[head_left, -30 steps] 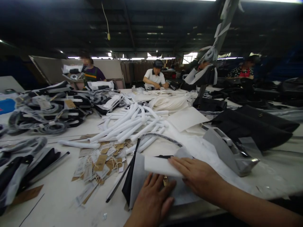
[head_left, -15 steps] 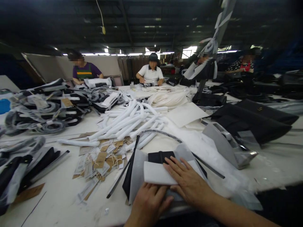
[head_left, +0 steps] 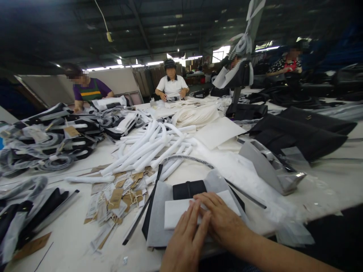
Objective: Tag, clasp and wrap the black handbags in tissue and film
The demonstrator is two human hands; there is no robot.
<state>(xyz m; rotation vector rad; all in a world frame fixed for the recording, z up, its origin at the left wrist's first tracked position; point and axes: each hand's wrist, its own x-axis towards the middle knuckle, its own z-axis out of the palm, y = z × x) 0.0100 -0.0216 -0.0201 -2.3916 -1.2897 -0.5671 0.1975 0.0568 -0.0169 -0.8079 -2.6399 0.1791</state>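
In the head view, a black bag (head_left: 189,190) lies at six o'clock on the table (head_left: 136,257), partly covered by a grey sheet (head_left: 157,215). The left hand (head_left: 188,236) and right hand (head_left: 225,223) rest flat, fingers extended and grasping nothing, on a folded white pad (head_left: 176,214) over it. From the bag, paper tags (head_left: 115,199) lie at nine o'clock, white tubes (head_left: 153,148) at eleven, dark bags (head_left: 300,136) at two.

Distant strip lights (head_left: 154,63) glare beneath a dim ceiling (head_left: 170,22); outer edges look stretched.
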